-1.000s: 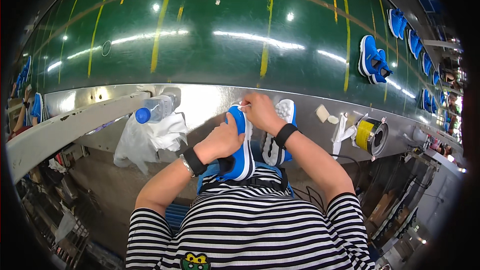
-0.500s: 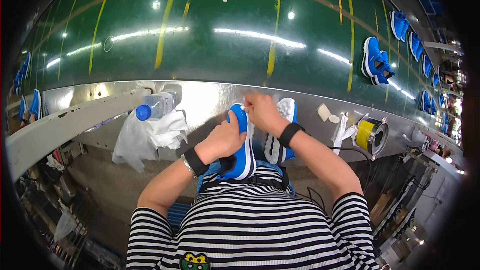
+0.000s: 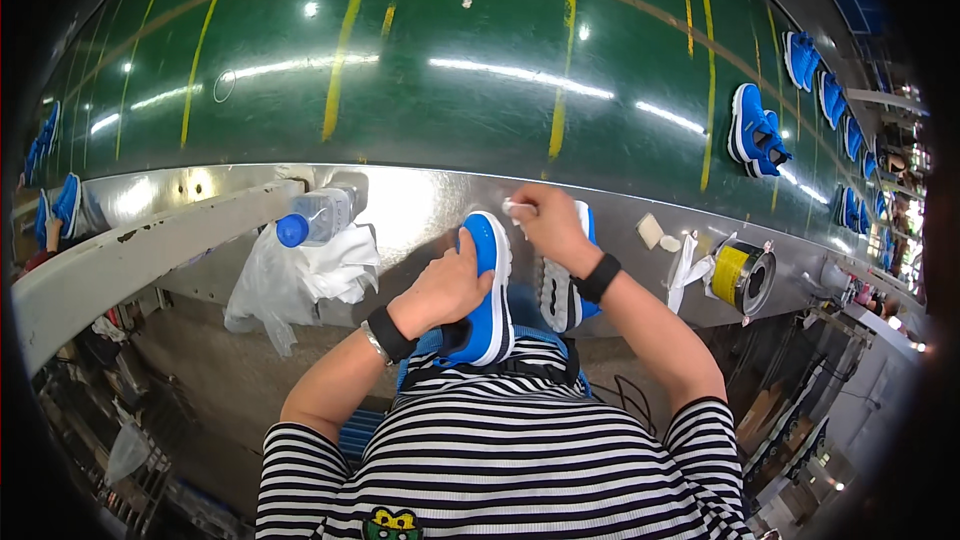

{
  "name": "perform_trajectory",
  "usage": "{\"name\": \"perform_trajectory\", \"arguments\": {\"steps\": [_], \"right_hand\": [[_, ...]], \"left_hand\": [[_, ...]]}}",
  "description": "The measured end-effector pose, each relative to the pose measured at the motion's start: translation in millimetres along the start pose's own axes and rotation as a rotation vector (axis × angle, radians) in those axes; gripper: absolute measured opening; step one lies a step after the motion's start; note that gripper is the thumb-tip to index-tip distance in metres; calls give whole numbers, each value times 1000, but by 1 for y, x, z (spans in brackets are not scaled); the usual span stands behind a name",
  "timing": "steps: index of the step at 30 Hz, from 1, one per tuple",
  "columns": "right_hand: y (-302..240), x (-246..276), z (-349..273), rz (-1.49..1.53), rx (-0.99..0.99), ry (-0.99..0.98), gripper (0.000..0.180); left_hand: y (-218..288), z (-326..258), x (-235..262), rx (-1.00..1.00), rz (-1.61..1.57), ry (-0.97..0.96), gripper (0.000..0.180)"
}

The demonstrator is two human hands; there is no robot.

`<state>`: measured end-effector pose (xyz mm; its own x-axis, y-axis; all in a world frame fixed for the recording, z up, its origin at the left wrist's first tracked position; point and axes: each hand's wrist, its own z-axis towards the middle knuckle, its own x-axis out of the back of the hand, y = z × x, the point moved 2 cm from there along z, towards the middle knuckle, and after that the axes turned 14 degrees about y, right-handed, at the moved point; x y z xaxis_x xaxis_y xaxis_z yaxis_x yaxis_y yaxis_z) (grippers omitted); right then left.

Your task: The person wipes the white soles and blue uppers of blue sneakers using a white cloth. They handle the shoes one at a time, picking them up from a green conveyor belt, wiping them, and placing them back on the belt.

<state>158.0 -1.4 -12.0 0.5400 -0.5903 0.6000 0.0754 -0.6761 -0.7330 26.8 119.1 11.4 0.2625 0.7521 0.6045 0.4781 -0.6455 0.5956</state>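
My left hand (image 3: 450,285) is wrapped over a blue sneaker (image 3: 484,331) with a white sole, held toe-away in front of my waist. Its toe cap shows just beyond my fingers. Off to the right of that toe, my right hand (image 3: 552,225) pinches a small white wad (image 3: 516,208), perhaps cloth, apart from the shoe. Partly behind my right hand, a second blue sneaker (image 3: 560,295) lies on its side at the metal ledge, its white and black sole turned toward the first shoe.
A green conveyor belt (image 3: 450,105) with yellow lines carries blue sneakers (image 3: 757,130). Along the metal ledge (image 3: 640,270) are a blue-capped bottle (image 3: 318,217), white cloths (image 3: 340,265), a plastic bag (image 3: 260,290), a yellow-labelled tin (image 3: 736,272) and an off-white block (image 3: 650,231). A pale beam (image 3: 150,250) crosses at left.
My right hand has drawn away from the sneaker's toe to the right, carrying the white wad. The held sneaker has tilted slightly. The belt and its shoes have shifted a little rightward.
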Motion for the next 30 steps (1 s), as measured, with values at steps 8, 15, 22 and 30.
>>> {"name": "perform_trajectory", "arguments": {"steps": [8,15,22,30], "right_hand": [[-14,-14,-16,-134,85,-135,10],[-11,-23,-10,-138,184,-15,8],[-9,-22,-14,-153,181,3,8],[-10,-17,-27,-91,217,6,4]], "left_hand": [[-3,0,0,-14,-13,-3,73],[-3,0,-1,8,2,2,73],[-2,1,-3,17,6,21,73],[-3,1,-1,16,-5,10,74]]}}
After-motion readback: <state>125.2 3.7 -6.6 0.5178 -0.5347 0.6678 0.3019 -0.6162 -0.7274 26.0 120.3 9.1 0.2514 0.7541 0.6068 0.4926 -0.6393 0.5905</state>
